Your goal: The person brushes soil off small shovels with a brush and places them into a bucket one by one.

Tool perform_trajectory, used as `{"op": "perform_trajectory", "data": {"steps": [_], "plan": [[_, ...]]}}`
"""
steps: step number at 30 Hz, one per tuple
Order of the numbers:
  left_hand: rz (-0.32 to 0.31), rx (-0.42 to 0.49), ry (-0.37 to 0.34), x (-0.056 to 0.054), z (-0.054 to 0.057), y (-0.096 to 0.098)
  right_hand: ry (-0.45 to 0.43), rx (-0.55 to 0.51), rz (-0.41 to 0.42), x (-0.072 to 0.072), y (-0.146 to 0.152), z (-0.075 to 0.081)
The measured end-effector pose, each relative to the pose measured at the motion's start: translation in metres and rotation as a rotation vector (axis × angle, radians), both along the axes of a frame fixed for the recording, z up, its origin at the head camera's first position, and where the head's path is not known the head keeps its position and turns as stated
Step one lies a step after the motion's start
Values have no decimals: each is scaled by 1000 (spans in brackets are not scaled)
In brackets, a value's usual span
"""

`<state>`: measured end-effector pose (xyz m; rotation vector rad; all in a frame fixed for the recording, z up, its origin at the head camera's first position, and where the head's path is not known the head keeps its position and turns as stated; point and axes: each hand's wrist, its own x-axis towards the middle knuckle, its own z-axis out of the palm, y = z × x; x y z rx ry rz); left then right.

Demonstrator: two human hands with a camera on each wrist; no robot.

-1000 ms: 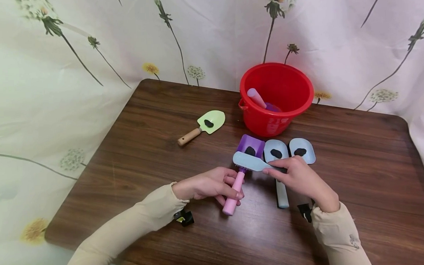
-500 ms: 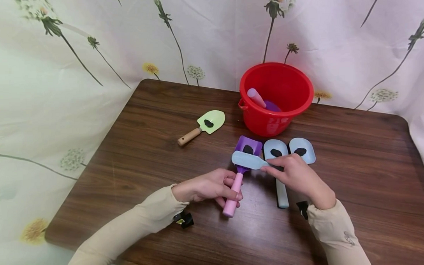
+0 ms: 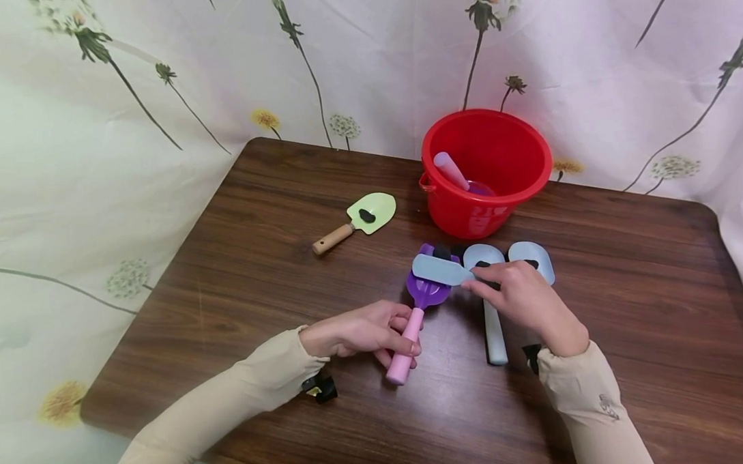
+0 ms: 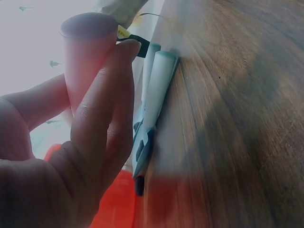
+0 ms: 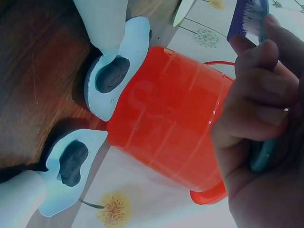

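My left hand (image 3: 384,330) grips the pink handle (image 3: 406,347) of a small purple shovel (image 3: 427,293); the pink handle also shows close up in the left wrist view. In my right hand (image 3: 524,298), thumb and fingers pinch a light blue brush (image 3: 442,270) laid across the shovel's blade, with white bristles (image 5: 251,20) facing the purple in the right wrist view. A black lump (image 3: 442,254) shows at the blade's far end, just beyond the brush. Right of it is another dark lump (image 3: 458,251), seen low by the tabletop in the left wrist view.
Two light blue shovels (image 3: 484,253) with black lumps lie to the right, one partly behind my right hand. A red bucket (image 3: 481,214) holding a pink-handled purple tool stands behind them. A green trowel (image 3: 379,206) with a black lump lies to the left on the wooden table (image 3: 256,263).
The purple blade has tilted down at its far end, baring more of its near part below the brush. Black material has shifted from mid-blade to the far end and right side.
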<state>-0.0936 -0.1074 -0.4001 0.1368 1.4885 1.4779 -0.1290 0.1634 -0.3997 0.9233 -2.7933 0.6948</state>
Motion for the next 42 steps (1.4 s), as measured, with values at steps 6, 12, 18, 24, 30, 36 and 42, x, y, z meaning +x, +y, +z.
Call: {"op": "perform_trajectory", "data": {"steps": [6,12,18,24,30,36,42], "plan": [[11,1,9,0,-2,0,109,-14,-6,-5,-1,-2],[5,10,3,1,-3,-2,186,-21,-53,-8,-1,-3],[-2,9,-7,3,-4,-2,242,-40,-98,-10,-1,-4],[-4,4,-1,4,-6,-1,262,-62,-159,-10,2,-3],[6,1,24,1,-6,-2,168,-185,-196,-5,6,9],[-7,2,41,-2,-3,-1,125,-244,-101,3,7,18],[-6,12,35,-3,0,1,-3,-200,50,12,2,21]]}}
